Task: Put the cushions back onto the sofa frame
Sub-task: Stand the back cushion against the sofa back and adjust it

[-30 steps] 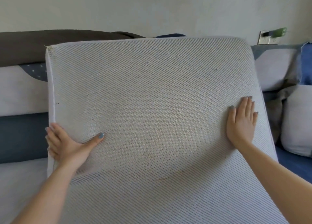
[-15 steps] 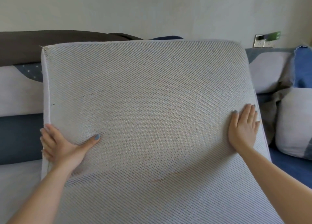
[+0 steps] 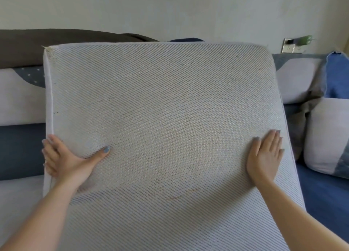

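The seat cushion (image 3: 166, 118) is a broad, thick slab in a coarse striped weave. I judge it bulky rather than heavy, firm enough to stand like a board yet yielding under a palm, as the slight dent by the thumb suggests. The rough cloth should not slip; the awkwardness lies in its breadth. The side edges, low down, look the best places to take it, since the flat face offers nothing to close on. It stands tilted, top edge leaning toward the sofa back (image 3: 20, 92) behind it, its lower end out of view. The left hand (image 3: 64, 160) grips the cushion's left edge, fingers wrapped behind, thumb spread across the face. The right hand (image 3: 266, 156) lies flat just inside the cushion's right edge, fingers straight, pressing and holding nothing. Right of the cushion a grey pillow (image 3: 328, 137) rests on the blue seat (image 3: 324, 197)
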Tool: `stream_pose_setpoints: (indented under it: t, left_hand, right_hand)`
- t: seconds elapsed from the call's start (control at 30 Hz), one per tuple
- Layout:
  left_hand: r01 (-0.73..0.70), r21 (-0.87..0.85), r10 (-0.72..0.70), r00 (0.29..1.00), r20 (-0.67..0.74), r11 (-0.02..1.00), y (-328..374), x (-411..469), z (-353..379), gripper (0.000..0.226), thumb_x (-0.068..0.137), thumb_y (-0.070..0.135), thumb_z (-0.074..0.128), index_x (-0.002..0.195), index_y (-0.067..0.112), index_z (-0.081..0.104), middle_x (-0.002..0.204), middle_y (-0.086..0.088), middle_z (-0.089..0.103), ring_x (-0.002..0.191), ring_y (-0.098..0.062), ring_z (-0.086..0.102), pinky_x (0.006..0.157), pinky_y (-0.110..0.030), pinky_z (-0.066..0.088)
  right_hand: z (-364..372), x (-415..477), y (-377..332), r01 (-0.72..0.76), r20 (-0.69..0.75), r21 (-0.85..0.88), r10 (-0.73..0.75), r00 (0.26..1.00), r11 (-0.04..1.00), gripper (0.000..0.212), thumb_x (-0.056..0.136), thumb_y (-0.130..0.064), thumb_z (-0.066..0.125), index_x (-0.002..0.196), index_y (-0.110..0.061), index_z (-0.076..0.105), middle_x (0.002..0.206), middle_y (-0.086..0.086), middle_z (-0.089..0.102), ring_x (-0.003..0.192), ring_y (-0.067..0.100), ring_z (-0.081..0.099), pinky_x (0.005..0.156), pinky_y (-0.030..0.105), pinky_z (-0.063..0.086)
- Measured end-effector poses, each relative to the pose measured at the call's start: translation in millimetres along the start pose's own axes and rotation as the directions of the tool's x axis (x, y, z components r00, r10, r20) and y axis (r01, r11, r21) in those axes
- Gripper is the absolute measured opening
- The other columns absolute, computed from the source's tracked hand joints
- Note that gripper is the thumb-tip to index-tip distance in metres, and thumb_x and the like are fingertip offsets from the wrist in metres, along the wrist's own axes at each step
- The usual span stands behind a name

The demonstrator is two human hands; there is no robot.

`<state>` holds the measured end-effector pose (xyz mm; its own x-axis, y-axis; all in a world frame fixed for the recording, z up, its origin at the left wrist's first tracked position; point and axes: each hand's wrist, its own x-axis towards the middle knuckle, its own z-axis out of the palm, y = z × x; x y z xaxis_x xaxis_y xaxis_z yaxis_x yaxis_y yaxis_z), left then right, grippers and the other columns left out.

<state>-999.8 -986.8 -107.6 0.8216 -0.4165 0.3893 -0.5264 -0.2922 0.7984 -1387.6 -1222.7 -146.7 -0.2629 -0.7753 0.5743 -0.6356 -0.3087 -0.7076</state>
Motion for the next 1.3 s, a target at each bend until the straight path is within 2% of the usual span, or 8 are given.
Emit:
stream_pose_setpoints:
  t: [0.17, 0.27, 0.43, 0.53, 0.63, 0.77, 1.13, 1.3]
  left_hand:
    - [0.003, 0.0, -0.003, 1.0, 0.006, 1.0, -2.0, 1.1, 0.4, 0.165, 0.022, 0.092, 0.054, 0.154, 0.022, -0.017, 0.164, -0.001, -0.017, 0.151, -0.02, -0.014, 0.121, -0.047, -0.006]
    - [-0.002, -0.007, 0.002, 1.0, 0.0, 1.0, -3.3, 2.4, 0.8, 0.165, 0.023, 0.093, 0.054, 0.155, 0.022, -0.016, 0.164, -0.001, -0.017, 0.151, -0.02, -0.014, 0.12, -0.047, -0.007]
    - [0.001, -0.019, -0.001, 1.0, 0.0, 1.0, -5.3, 3.3, 0.5, 0.164, 0.025, 0.092, 0.057, 0.154, 0.024, -0.017, 0.163, 0.0, -0.018, 0.15, -0.019, -0.015, 0.12, -0.046, -0.007]
    - [0.004, -0.007, -0.004, 1.0, 0.017, 1.0, -4.7, 4.1, 1.2, 0.159, 0.041, 0.085, 0.074, 0.154, 0.023, -0.019, 0.163, 0.001, -0.02, 0.15, -0.018, -0.016, 0.121, -0.046, -0.009]
    - [0.009, 0.006, -0.01, 1.0, 0.021, 1.0, -4.7, 2.9, 1.9, 0.15, 0.048, 0.072, 0.075, 0.154, 0.024, -0.019, 0.163, 0.001, -0.021, 0.15, -0.018, -0.017, 0.121, -0.045, -0.009]
    - [0.001, 0.0, -0.001, 1.0, -0.003, 1.0, -4.5, 4.9, 1.7, 0.15, 0.047, 0.072, 0.074, 0.154, 0.023, -0.018, 0.163, 0.0, -0.02, 0.15, -0.018, -0.016, 0.121, -0.046, -0.008]
    - [0.0, -0.012, 0.0, 1.0, 0.017, 1.0, -2.9, 2.9, 2.1, 0.161, 0.038, 0.087, 0.072, 0.154, 0.023, -0.02, 0.163, 0.001, -0.02, 0.15, -0.018, -0.017, 0.12, -0.044, -0.01]
    - [-0.001, -0.012, 0.001, 1.0, -0.001, 1.0, -4.4, 3.7, 4.3, 0.152, 0.044, 0.075, 0.071, 0.155, 0.022, -0.018, 0.163, -0.001, -0.019, 0.15, -0.019, -0.016, 0.121, -0.044, -0.009]
  right_hand:
    - [-0.6, -17.4, -1.7, 0.016, -0.081, 0.031, -0.013, 0.997, 0.999, 0.066, 0.102, -0.042, 0.016, 0.156, -0.009, -0.003, 0.164, 0.004, -0.007, 0.15, 0.014, -0.009, 0.122, 0.037, -0.006]
    - [6.4, -29.9, -3.3, 0.086, 0.039, -0.042, -0.084, 0.996, 0.995, 0.071, 0.099, -0.052, 0.007, 0.156, -0.012, -0.006, 0.164, 0.003, -0.009, 0.15, 0.013, -0.012, 0.122, 0.037, -0.007]
    - [3.1, -42.3, -11.3, 0.174, 0.026, -0.072, -0.172, 0.985, 0.982, 0.069, 0.099, -0.05, 0.006, 0.156, -0.012, -0.009, 0.164, 0.001, -0.013, 0.149, 0.009, -0.016, 0.121, 0.032, -0.011]
    - [10.9, -51.6, -8.1, 0.224, 0.114, -0.114, -0.211, 0.971, 0.968, 0.069, 0.099, -0.054, 0.003, 0.155, -0.016, -0.01, 0.164, -0.001, -0.012, 0.149, 0.008, -0.015, 0.123, 0.038, -0.006]
    - [4.3, -54.1, -13.3, 0.222, 0.047, -0.118, -0.218, 0.975, 0.968, 0.065, 0.101, -0.045, 0.009, 0.155, -0.015, -0.009, 0.164, 0.0, -0.011, 0.15, 0.011, -0.013, 0.123, 0.038, -0.006]
    - [8.9, -68.0, -21.9, 0.33, 0.152, -0.12, -0.311, 0.938, 0.936, 0.067, 0.1, -0.049, 0.007, 0.155, -0.016, -0.009, 0.162, -0.005, -0.016, 0.149, 0.009, -0.016, 0.123, 0.042, -0.003]
    - [12.8, -86.1, -57.2, 0.394, 0.093, -0.078, -0.386, 0.918, 0.916, 0.064, 0.103, -0.039, 0.015, 0.156, -0.01, -0.006, 0.164, 0.002, -0.01, 0.151, 0.016, -0.011, 0.123, 0.042, -0.005]
    - [20.0, -99.5, -66.8, 0.467, 0.164, -0.075, -0.451, 0.878, 0.881, 0.063, 0.103, -0.043, 0.009, 0.156, -0.013, -0.006, 0.163, -0.002, -0.012, 0.15, 0.013, -0.012, 0.122, 0.048, 0.005]
